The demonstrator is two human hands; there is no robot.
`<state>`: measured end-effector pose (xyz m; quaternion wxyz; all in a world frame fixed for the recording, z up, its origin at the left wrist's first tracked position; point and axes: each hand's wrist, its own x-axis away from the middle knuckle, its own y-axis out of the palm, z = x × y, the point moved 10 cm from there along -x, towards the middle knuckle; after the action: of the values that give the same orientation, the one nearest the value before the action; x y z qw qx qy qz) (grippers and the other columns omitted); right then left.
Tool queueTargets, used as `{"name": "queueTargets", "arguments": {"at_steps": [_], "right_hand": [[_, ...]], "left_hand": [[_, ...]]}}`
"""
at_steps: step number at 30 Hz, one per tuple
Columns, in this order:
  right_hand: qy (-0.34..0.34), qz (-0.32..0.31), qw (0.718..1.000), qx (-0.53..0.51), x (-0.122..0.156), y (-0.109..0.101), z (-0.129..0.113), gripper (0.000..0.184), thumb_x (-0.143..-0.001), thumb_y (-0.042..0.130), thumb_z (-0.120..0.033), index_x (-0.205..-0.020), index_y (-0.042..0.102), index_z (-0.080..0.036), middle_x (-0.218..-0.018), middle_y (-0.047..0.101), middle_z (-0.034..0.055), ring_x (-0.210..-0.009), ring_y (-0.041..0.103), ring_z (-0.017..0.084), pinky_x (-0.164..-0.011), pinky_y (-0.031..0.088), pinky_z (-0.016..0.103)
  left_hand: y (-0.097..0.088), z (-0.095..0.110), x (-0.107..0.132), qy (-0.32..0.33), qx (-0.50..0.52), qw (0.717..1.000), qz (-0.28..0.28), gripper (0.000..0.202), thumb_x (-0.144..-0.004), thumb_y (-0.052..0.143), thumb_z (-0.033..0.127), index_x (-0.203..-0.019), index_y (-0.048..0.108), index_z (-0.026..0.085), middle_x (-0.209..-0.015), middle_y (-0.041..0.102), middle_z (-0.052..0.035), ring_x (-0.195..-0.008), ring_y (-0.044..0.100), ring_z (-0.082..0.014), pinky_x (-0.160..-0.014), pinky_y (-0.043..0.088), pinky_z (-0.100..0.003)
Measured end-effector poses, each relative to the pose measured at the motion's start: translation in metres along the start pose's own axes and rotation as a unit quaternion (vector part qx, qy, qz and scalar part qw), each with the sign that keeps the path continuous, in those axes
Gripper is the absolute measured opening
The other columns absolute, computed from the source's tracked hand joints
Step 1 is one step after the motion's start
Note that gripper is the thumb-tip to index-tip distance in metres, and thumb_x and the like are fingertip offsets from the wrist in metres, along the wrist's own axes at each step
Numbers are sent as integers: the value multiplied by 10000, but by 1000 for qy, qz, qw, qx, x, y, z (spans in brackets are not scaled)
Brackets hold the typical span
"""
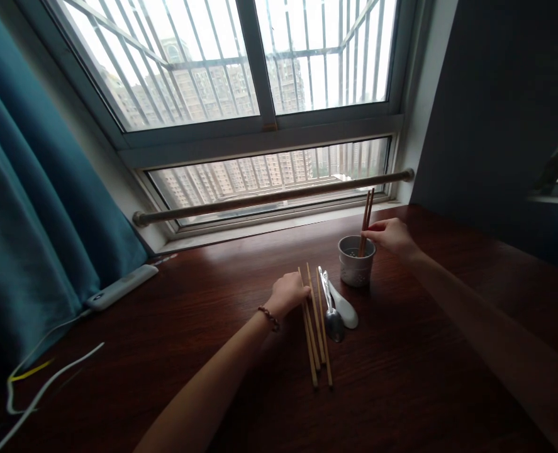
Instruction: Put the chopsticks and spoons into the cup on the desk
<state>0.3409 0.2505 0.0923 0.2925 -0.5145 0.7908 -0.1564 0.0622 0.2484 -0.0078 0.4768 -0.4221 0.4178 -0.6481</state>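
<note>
My right hand (392, 236) pinches a pair of reddish-brown chopsticks (367, 214). Their lower ends are inside a grey utensil holder (355, 273) with small holes in its wall, and the tips are hidden there. Left of the holder, several light wooden chopsticks (317, 333) lie side by side on the table. My left hand (290, 293) is closed at their upper part, with finger and thumb on the leftmost chopstick. Just right of the chopsticks lie a metal spoon (334, 324) and a white spoon (346, 309), their handles close together.
The dark reddish wooden table (203, 302) runs up to a window with a metal rail (273, 197) across it. A white power strip (122, 287) and white cables (55, 384) lie at the left, beside a blue curtain (47, 189).
</note>
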Motion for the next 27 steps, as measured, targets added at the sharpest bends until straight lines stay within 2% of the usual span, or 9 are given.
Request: {"name": "queueTargets", "arguments": {"at_steps": [8,11,15,18,20,21,23,25,27], "right_hand": [[9,-6,1000,26,-7,8,16,239,-692,701,-309,-835,708,-119,-789,678,60,-760,625,198,-608,422,256],[11,-3,999,35,-7,8,18,249,-693,707,-313,-845,702,-115,-786,674,59,-750,622,189,-616,423,255],[1,33,997,66,-5,-1,15,289,-707,696,-366,-838,696,-109,-769,659,79,-747,609,219,-661,420,302],[-44,111,988,102,8,-16,-7,438,-722,678,-390,-1012,650,-62,-924,627,151,-827,573,267,-722,407,360],[-136,150,977,71,28,-22,-41,458,-759,642,-380,-1091,614,-66,-985,596,158,-822,551,243,-723,407,355],[-190,144,971,18,41,-21,-60,397,-781,617,-386,-1038,639,-84,-912,601,130,-747,539,206,-689,411,336],[-194,-17,968,-157,62,7,-83,368,-789,608,-436,-945,672,-110,-792,598,82,-632,504,148,-570,394,279],[-119,-193,932,-283,90,44,-97,449,-754,641,-469,-1009,662,-100,-609,510,18,-468,372,88,-428,278,232],[-92,-278,889,-352,117,63,-111,452,-745,664,-442,-1023,658,-85,-559,458,-8,-449,335,66,-415,254,214]], "left_hand": [[-4,-12,-6,-12,69,997,-43,218,-881,570,305,-960,600,104,-949,613,-55,-844,606,-183,-738,515,-347],[-17,-9,-4,8,132,989,-66,199,-883,568,292,-866,603,97,-827,615,-29,-712,598,-137,-647,513,-292],[-48,2,10,61,251,962,-83,220,-897,548,289,-798,593,99,-722,599,-5,-577,550,-90,-544,474,-230],[-73,14,27,108,341,930,-87,241,-866,576,317,-822,626,86,-709,627,-25,-502,489,-69,-479,410,-206],[-85,24,40,138,392,905,-94,289,-835,594,348,-859,653,66,-726,655,-63,-471,434,-56,-441,352,-200],[-89,30,47,152,413,892,-101,319,-822,599,366,-875,660,58,-738,664,-83,-463,411,-52,-424,324,-199],[-90,45,63,176,445,869,-128,363,-796,616,398,-879,671,49,-745,669,-109,-454,382,-48,-400,280,-195],[-83,61,79,195,460,849,-172,366,-766,646,403,-840,680,45,-720,664,-115,-443,371,-44,-389,258,-192],[-73,76,94,210,466,830,-222,345,-757,658,387,-805,682,47,-704,659,-113,-434,375,-41,-386,255,-188]]}}
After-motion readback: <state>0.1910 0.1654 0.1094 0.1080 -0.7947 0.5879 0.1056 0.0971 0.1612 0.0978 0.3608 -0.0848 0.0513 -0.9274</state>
